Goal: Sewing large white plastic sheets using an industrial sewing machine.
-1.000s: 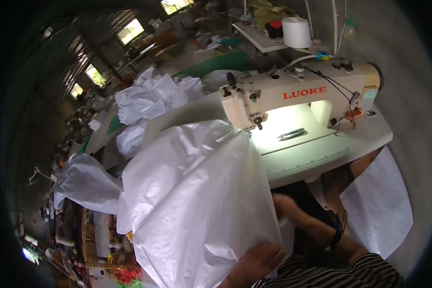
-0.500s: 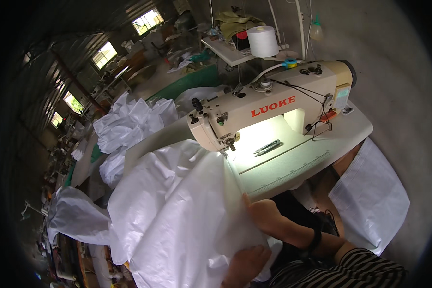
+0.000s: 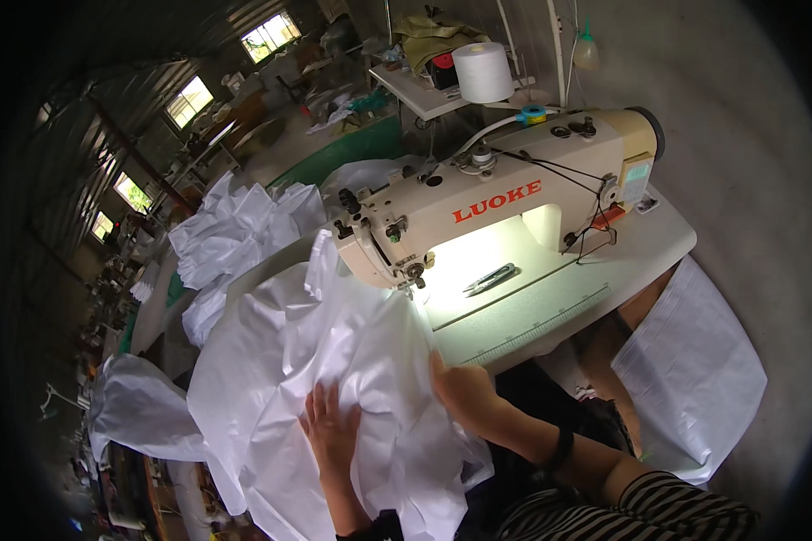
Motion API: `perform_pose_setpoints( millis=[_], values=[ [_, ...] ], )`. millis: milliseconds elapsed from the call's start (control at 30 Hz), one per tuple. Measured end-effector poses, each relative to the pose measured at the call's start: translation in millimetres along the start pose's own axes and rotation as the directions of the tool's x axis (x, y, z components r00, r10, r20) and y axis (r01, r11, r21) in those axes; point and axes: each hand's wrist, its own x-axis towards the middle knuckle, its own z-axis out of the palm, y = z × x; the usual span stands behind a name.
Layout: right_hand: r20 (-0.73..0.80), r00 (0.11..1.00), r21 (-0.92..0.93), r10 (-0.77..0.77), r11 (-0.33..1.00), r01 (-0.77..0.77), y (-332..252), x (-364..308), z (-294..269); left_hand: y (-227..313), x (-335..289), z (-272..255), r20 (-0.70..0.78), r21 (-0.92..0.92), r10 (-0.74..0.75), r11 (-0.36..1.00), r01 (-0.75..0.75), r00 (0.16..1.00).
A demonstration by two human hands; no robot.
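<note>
A large white plastic-like sheet (image 3: 271,388) lies bunched and creased over the near side of the sewing machine table, its right edge running up to the needle area of a beige sewing machine (image 3: 505,180). My left hand (image 3: 332,433) presses on the sheet with fingers spread. At the sheet's right edge, just in front of the table, my right hand (image 3: 465,392) is closed on the material; its fingertips are partly hidden. Thread snips (image 3: 491,279) rest on the lit machine bed, under the machine's arm.
Crumpled white sheets (image 3: 244,225) are heaped beyond the table on the left. Another white sheet (image 3: 695,370) hangs at the right, below the table corner. A white thread cone (image 3: 484,72) stands behind the machine. An oil bottle (image 3: 586,50) hangs near the wall.
My left hand has moved up and left from the sheet's lower edge onto its middle. The sheet has bunched up, with a fold rising beside the machine head. My right hand stays at the edge.
</note>
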Motion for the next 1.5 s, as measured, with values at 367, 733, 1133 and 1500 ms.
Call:
perform_pose_setpoints(
  millis=[367,733,1133,1500],
  values=[
    [-0.032,0.999,0.205,0.040,0.978,-0.033,18.4,71.7,-6.6,-61.1,139.5,28.9,0.022,-0.033,0.056,0.998,-0.055,0.998],
    [0.374,0.927,0.708,0.025,0.638,-0.303,57.4,-113.7,46.0,109.5,-142.0,30.6,-0.277,-0.498,-0.043,0.861,-0.105,0.960],
    [0.125,0.986,0.622,-0.110,0.783,0.009,55.1,-164.1,-50.1,-21.1,-219.6,22.8,0.592,-0.803,-0.126,-0.188,0.566,0.796],
    [0.357,0.508,0.457,-0.784,0.621,0.637,-25.7,-152.5,-4.8,3.3,-219.9,24.4,0.536,-0.843,-0.304,-0.249,0.477,0.788]
  ],
)
